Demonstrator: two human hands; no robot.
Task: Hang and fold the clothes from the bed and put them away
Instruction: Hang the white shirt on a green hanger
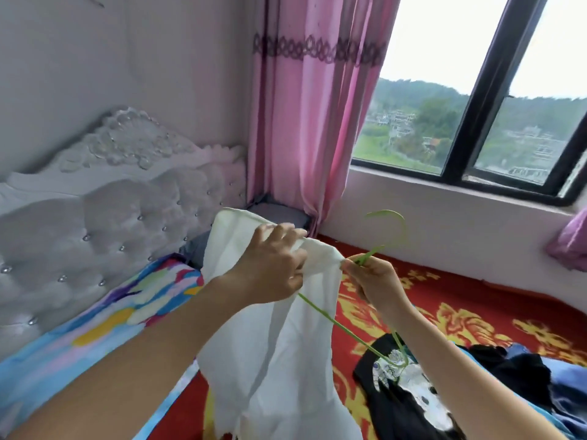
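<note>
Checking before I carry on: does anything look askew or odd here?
The green hanger sits only half inside the white garment: its lower arm sticks out bare toward the black shirt. The garment's bottom edge looks ragged.

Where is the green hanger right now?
The green hanger is right of centre in the head view, held up over the bed: the right hand pinches its neck, the left hand grips the white top beside it, the black shirt lies below.
</note>
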